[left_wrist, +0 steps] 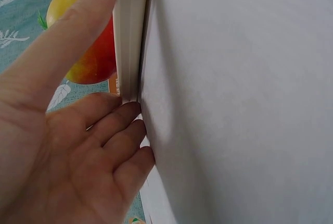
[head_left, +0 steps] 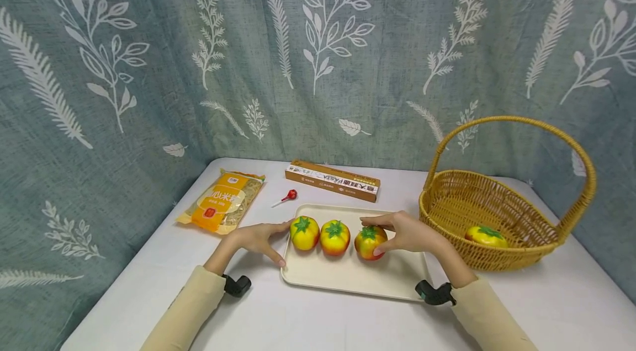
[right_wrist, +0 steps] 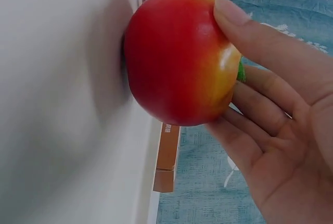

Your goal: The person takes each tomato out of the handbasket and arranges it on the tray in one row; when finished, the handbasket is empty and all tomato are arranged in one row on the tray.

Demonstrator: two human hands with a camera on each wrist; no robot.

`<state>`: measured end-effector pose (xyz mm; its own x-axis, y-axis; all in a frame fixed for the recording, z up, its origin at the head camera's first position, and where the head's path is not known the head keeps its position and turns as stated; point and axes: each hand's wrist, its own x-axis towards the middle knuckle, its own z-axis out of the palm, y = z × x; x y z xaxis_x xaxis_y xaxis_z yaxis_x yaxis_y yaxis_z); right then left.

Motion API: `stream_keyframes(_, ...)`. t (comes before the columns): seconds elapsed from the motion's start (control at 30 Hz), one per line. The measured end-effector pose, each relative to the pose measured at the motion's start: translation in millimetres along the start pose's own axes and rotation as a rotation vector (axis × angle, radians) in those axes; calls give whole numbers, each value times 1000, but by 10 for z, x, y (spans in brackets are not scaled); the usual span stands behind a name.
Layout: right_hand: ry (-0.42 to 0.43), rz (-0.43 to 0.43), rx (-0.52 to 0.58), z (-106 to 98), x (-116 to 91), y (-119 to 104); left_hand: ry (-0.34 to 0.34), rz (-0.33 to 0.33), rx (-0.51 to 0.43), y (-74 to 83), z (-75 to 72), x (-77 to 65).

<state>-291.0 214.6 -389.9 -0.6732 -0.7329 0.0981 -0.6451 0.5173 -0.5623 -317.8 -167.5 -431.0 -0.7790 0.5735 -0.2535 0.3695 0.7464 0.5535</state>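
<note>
A cream rectangular tray [head_left: 343,279] lies on the table with three tomatoes on it, yellow and red with green star-shaped tops. My right hand [head_left: 407,232] holds the rightmost tomato [head_left: 368,244], thumb on the near side and fingers on the far side. In the right wrist view its red underside [right_wrist: 177,60] faces the camera, close over the tray. The middle tomato [head_left: 335,239] and the left tomato [head_left: 304,235] sit side by side. At the tray's left end is my left hand [head_left: 255,239], thumb and fingers spread along the rim [left_wrist: 130,36].
On the right stands a wicker basket [head_left: 497,254] with a tall handle and one tomato [head_left: 486,236] inside. Behind the tray lie a pasta box [head_left: 333,180] and a red lollipop [head_left: 291,194]. An orange-labelled food bag [head_left: 223,200] lies at the left. A patterned curtain [head_left: 298,64] hangs behind the table.
</note>
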Motion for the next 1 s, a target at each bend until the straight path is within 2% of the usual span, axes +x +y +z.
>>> stream_keyframes(0.33,-48,20,-39,-45,-51,33,11,7,1,-8,16,9)
stream_keyframes(0.67,-19,125,-87,-96,-90,45,10,8,8,3,9,1)
stream_keyframes(0.87,-11,97,-136,-62,-56,51,8,4,7,-16,23,13)
stream_keyframes(1.0,-10,87,-121,-41,-43,49,11,4,6,-16,29,13)
